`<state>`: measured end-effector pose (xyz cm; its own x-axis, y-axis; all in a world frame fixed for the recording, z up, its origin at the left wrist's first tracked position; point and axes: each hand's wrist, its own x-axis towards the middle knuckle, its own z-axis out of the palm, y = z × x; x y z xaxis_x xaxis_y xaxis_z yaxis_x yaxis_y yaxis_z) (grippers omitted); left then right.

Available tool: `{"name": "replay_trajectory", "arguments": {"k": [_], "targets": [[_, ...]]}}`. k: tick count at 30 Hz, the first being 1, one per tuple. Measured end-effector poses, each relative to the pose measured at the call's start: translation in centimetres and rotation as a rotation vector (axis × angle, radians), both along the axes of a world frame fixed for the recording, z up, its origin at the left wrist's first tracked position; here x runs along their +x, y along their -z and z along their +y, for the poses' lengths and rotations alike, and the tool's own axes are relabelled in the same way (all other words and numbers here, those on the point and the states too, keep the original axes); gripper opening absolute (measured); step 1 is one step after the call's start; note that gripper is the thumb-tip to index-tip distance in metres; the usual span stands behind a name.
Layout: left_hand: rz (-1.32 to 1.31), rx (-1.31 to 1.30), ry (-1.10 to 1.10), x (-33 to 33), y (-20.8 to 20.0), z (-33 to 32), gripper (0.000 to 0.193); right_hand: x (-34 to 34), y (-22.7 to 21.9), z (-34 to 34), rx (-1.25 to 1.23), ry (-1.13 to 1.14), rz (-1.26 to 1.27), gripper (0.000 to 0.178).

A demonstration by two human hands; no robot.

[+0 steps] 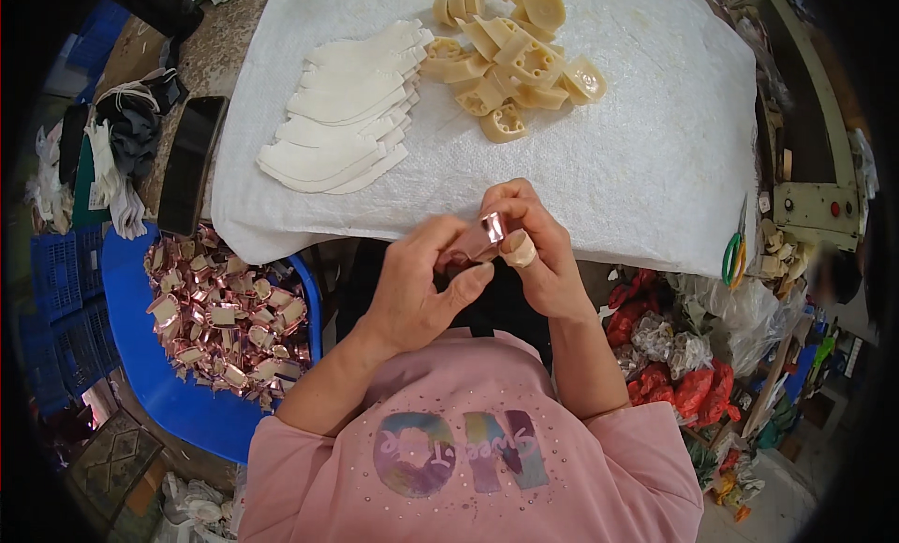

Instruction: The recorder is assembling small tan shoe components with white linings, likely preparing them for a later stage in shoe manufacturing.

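Observation:
In front of my body, just past the near edge of the white-covered table (655, 168), my left hand (417, 281) and my right hand (543, 253) both grip a shiny rose-pink shoe heel (479, 236). Fingers hide much of it. Beige tape wraps my right thumb. Farther off on the table lies a pile of bare beige plastic shoe heels (534, 64). To their left, cut white curved pieces (342, 98) overlap in a fanned stack.
A blue basin (140, 323) at my left holds many rose-pink covered heels (225, 314). A dark phone (190, 159) lies beside the table cover. Green-handled scissors (733, 253) hang at the right edge, near a pale green machine (824, 206). Red and clear plastic bags (688, 384) are heaped below.

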<state>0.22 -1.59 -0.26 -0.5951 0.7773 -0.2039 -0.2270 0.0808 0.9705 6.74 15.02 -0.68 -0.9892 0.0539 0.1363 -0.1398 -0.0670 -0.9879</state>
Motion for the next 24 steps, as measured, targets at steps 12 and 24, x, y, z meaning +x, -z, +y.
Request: {"name": "replay_trajectory", "arguments": {"k": [12,24], "targets": [[0.152,0.165,-0.347,-0.1,0.2,-2.8,0.015,-3.1,-1.0,-2.2,0.430,0.051,0.137,0.017],[1.352,-1.370,-1.318,-2.9,0.4,-24.1,0.027,-10.0,-0.5,-4.7,1.053,0.215,0.173,0.021]]}}
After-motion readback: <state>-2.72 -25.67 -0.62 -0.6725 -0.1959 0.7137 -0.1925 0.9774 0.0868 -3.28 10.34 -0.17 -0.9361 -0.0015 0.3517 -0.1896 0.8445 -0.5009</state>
